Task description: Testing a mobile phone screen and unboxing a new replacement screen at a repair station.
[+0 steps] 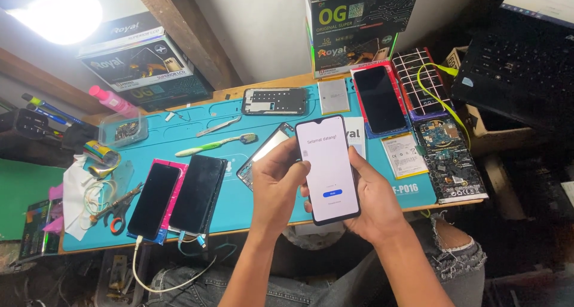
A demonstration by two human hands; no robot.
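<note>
A black smartphone (327, 168) with a lit white screen and a blue button is held upright over the front edge of the blue work mat (233, 205). My left hand (276, 184) grips its left side, thumb resting on the screen's edge. My right hand (372, 200) cups it from behind and the right, fingers wrapped around the back. Under the phone lies a bare phone frame (263, 154), partly hidden by my left hand.
Two dark phones (154, 199) (198, 193) lie at the mat's left with cables. A green toothbrush (216, 144), tweezers (219, 126), a phone frame (275, 101), another phone (379, 99), a battery (404, 154) and circuit boards (448, 160) surround. Boxes stand behind; a laptop (520, 62) is at right.
</note>
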